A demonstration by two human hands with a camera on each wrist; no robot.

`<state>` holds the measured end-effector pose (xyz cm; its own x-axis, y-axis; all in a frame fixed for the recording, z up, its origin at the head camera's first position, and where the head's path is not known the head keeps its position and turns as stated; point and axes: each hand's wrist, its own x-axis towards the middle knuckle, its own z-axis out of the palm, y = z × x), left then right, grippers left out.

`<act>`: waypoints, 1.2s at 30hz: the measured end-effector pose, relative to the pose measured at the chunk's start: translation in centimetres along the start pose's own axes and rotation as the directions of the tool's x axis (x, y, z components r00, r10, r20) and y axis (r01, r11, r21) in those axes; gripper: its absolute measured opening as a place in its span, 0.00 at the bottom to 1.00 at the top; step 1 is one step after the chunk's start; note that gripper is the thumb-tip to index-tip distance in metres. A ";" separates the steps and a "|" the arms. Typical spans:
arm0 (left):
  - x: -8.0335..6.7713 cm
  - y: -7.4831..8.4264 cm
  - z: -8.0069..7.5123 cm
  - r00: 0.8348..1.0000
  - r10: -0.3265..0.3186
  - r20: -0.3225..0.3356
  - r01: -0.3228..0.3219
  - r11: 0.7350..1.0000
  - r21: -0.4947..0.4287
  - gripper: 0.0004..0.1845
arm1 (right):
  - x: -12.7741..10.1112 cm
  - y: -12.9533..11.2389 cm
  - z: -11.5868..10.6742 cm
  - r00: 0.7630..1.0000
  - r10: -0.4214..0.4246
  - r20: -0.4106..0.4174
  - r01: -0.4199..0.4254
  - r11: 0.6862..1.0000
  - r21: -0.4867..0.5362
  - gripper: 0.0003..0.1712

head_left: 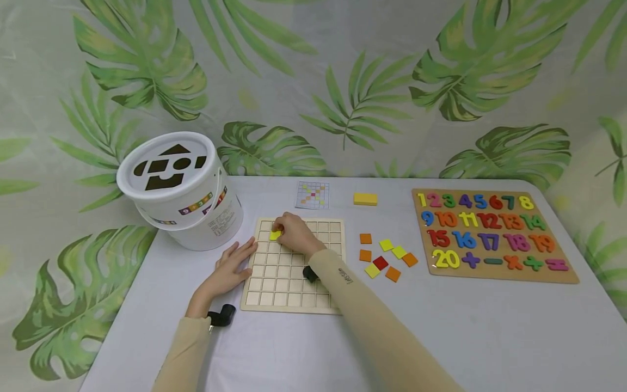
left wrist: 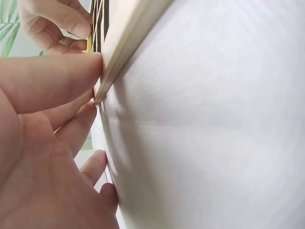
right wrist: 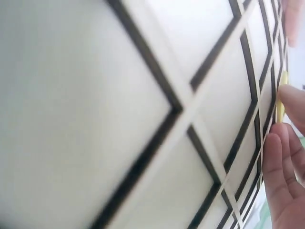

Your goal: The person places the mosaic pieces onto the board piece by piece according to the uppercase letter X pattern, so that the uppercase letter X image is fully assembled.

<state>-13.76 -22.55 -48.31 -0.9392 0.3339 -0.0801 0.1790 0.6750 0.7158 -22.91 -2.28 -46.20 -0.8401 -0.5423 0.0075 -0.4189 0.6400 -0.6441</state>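
A pale wooden grid board [head_left: 291, 311] lies flat on the white table. At its upper left, my right hand [head_left: 296, 233] pinches a yellow square tile [head_left: 275, 236] between thumb and fingertips. The right wrist view shows the tile's yellow edge [right wrist: 281, 107] close against the grid, under the thumb. My left hand [head_left: 228, 270] lies along the board's left edge with its fingers extended. In the left wrist view its thumb [left wrist: 57, 78] touches the board's side, while some of the other fingers reach down beside it.
Loose orange, yellow and red tiles [head_left: 380, 263] lie right of the board. Behind it are a patterned grid card [head_left: 312, 195] and a yellow block [head_left: 365, 199]. A white lidded bucket [head_left: 215, 226] stands at left, a number puzzle board [head_left: 495, 276] at right.
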 end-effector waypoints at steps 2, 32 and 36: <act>0.0 0.0 0.0 1.000 -0.002 0.000 0.002 1.000 -0.003 0.33 | -0.3 0.3 -0.4 1.000 -0.003 -0.008 0.003 0.999 0.053 0.13; -0.2 -0.1 -0.1 1.000 0.025 0.005 -0.025 0.999 -0.048 0.33 | -13.7 12.9 -10.1 0.965 0.237 -0.111 -0.213 0.958 0.192 0.15; -0.3 -0.1 -0.2 1.000 0.026 0.004 -0.026 0.998 -0.059 0.33 | -13.3 12.8 -9.7 0.966 0.239 -0.098 -0.222 0.962 0.159 0.15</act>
<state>-13.58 -22.78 -48.23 -0.9330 0.3541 -0.0645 0.1852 0.6262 0.7574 -20.39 18.40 -47.16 -0.9455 -0.3176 -0.0714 -0.1620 0.6492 -0.7432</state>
